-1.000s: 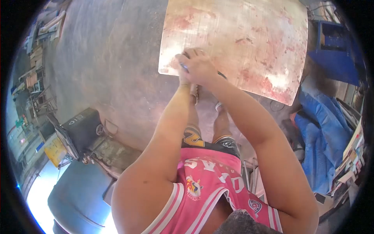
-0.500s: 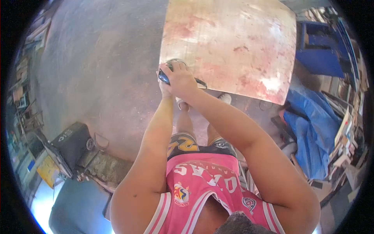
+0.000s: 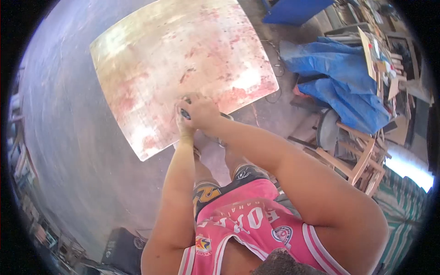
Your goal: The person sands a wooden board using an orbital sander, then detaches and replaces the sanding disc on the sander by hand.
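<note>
Both my hands are closed on a dark hand-held power tool (image 3: 185,114), mostly hidden under my fingers. My right hand (image 3: 204,112) wraps over it from the right, and a dark end of it shows beyond my wrist. My left hand (image 3: 180,123) grips its left side, close against the right hand. The tool is over the near part of a pale square board (image 3: 156,59) marked with reddish patches. Whether its underside touches the board is hidden by my hands.
A blue tarp (image 3: 339,68) drapes over things on the right, near a wooden frame (image 3: 353,160) and stacked boards. A blue cabinet (image 3: 298,10) stands at the far right. A cord (image 3: 278,62) lies beside the board; a dark box (image 3: 123,247) sits at lower left.
My view has turned, so the board appears shifted left and rotated. My hands and the tool have moved from the board's left edge to farther in along its near side.
</note>
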Tool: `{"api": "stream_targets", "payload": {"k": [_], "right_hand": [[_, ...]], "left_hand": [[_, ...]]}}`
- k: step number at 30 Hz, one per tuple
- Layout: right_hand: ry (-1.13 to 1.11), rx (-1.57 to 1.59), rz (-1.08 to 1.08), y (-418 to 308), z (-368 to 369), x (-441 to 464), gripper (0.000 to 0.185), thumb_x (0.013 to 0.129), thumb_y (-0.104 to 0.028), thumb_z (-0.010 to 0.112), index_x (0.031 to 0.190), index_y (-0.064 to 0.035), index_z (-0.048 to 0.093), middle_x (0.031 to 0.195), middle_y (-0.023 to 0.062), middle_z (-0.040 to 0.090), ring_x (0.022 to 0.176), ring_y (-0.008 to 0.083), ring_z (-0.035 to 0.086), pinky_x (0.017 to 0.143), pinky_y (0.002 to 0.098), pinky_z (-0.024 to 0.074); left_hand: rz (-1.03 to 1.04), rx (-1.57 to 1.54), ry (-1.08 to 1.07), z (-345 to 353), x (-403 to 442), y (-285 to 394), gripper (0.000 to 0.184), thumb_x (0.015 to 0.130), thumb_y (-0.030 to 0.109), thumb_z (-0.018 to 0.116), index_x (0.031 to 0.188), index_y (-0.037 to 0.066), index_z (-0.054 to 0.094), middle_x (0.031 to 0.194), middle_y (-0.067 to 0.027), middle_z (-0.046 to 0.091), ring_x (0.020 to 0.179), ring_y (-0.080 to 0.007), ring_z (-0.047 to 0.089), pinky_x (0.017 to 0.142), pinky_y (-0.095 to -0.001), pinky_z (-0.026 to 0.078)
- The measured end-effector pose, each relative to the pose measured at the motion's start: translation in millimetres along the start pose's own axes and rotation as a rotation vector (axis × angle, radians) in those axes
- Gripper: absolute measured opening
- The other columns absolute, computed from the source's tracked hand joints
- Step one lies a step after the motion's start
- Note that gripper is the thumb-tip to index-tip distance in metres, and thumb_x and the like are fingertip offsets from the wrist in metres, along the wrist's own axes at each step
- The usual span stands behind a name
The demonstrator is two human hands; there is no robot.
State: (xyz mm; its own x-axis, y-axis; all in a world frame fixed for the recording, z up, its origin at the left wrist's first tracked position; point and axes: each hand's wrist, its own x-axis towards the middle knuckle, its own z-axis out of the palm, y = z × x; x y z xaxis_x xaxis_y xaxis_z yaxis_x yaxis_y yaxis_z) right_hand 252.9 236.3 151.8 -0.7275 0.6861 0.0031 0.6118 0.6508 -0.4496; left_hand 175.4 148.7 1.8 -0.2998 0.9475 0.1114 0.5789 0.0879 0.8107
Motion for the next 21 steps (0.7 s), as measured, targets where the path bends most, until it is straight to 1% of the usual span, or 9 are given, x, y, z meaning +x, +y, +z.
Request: {"api": "stream_targets", "payload": {"k": [4, 5, 6, 8, 11, 12, 13, 16, 21], "right_hand": [[0.032, 0.04, 0.116, 70, -44, -23, 0.046, 0.074, -0.029, 0.077, 0.118, -0.0225, 0.067, 0.116, 0.0109, 0.061, 0.105, 0.0328, 0.064, 0.088, 0.046, 0.0549], [-0.041, 0.016, 0.239, 82, -64, -26, 0.048, 0.076, -0.03, 0.076, 0.122, -0.0231, 0.064, 0.117, 0.0123, 0.06, 0.11, 0.0337, 0.061, 0.092, 0.0458, 0.0537], [-0.118, -0.005, 0.361, 95, -81, -28, 0.05, 0.078, -0.032, 0.076, 0.125, -0.0238, 0.062, 0.119, 0.0138, 0.059, 0.115, 0.0346, 0.058, 0.096, 0.0456, 0.0524], [-0.075, -0.036, 0.42, 138, -91, -37, 0.05, 0.079, -0.032, 0.075, 0.126, -0.0245, 0.062, 0.119, 0.0138, 0.059, 0.115, 0.0346, 0.059, 0.095, 0.0461, 0.053], [-0.003, -0.093, 0.517, 191, -113, -47, 0.05, 0.079, -0.033, 0.075, 0.127, -0.0245, 0.061, 0.118, 0.0138, 0.059, 0.114, 0.0345, 0.058, 0.093, 0.0465, 0.0539], [0.033, -0.121, 0.554, 206, -118, -45, 0.051, 0.079, -0.033, 0.075, 0.127, -0.0239, 0.061, 0.118, 0.0139, 0.059, 0.114, 0.0345, 0.058, 0.092, 0.0465, 0.0542], [0.032, -0.116, 0.555, 218, -121, -43, 0.051, 0.079, -0.033, 0.075, 0.127, -0.0239, 0.061, 0.118, 0.0139, 0.059, 0.114, 0.0345, 0.058, 0.092, 0.0465, 0.0542], [0.063, -0.202, 0.555, 252, -130, -21, 0.052, 0.079, -0.034, 0.075, 0.127, -0.0219, 0.06, 0.118, 0.0143, 0.058, 0.115, 0.034, 0.058, 0.092, 0.0467, 0.0541], [0.123, -0.28, 0.459, 302, -140, 68, 0.05, 0.083, -0.036, 0.071, 0.128, -0.0202, 0.057, 0.12, 0.0152, 0.058, 0.117, 0.0342, 0.057, 0.093, 0.0475, 0.0528]], "left_hand": [[0.089, 0.11, -0.051, 33, 38, 35, 0.067, 0.083, 0.031, 0.074, 0.142, 0.007, 0.051, 0.146, -0.0171, 0.052, 0.138, -0.039, 0.046, 0.117, -0.0522, 0.033], [0.145, 0.165, -0.087, 34, 48, 34, 0.07, 0.084, 0.035, 0.073, 0.145, 0.008, 0.05, 0.148, -0.0166, 0.05, 0.145, -0.0384, 0.039, 0.121, -0.0525, 0.026], [0.158, 0.169, -0.094, 30, 55, 32, 0.07, 0.084, 0.035, 0.073, 0.145, 0.008, 0.05, 0.148, -0.0166, 0.05, 0.145, -0.0384, 0.039, 0.121, -0.0525, 0.026], [0.005, 0.398, -0.164, 13, 66, 27, 0.077, 0.086, 0.042, 0.071, 0.149, 0.007, 0.045, 0.151, -0.0189, 0.048, 0.149, -0.0381, 0.032, 0.123, -0.0536, 0.021], [-0.12, 0.615, -0.028, -8, 99, 10, 0.081, 0.089, 0.05, 0.067, 0.153, 0.007, 0.042, 0.156, -0.0211, 0.042, 0.152, -0.0384, 0.025, 0.124, -0.056, 0.017], [-0.251, 0.665, -0.001, -12, 113, 3, 0.082, 0.093, 0.055, 0.059, 0.156, 0.007, 0.036, 0.16, -0.0216, 0.036, 0.154, -0.039, 0.021, 0.124, -0.0575, 0.014], [-0.386, 0.714, 0.025, -15, 125, -3, 0.084, 0.097, 0.06, 0.052, 0.159, 0.007, 0.031, 0.164, -0.022, 0.03, 0.155, -0.0397, 0.017, 0.124, -0.0589, 0.011], [-0.376, 0.761, 0.091, -10, 160, -15, 0.083, 0.099, 0.059, 0.049, 0.161, 0.008, 0.028, 0.165, -0.023, 0.027, 0.155, -0.0417, 0.017, 0.123, -0.063, 0.009], [-0.405, 0.778, 0.132, -1, 185, -22, 0.08, 0.099, 0.054, 0.052, 0.161, 0.011, 0.027, 0.167, -0.0206, 0.023, 0.155, -0.0391, 0.015, 0.124, -0.0609, 0.006]]}}
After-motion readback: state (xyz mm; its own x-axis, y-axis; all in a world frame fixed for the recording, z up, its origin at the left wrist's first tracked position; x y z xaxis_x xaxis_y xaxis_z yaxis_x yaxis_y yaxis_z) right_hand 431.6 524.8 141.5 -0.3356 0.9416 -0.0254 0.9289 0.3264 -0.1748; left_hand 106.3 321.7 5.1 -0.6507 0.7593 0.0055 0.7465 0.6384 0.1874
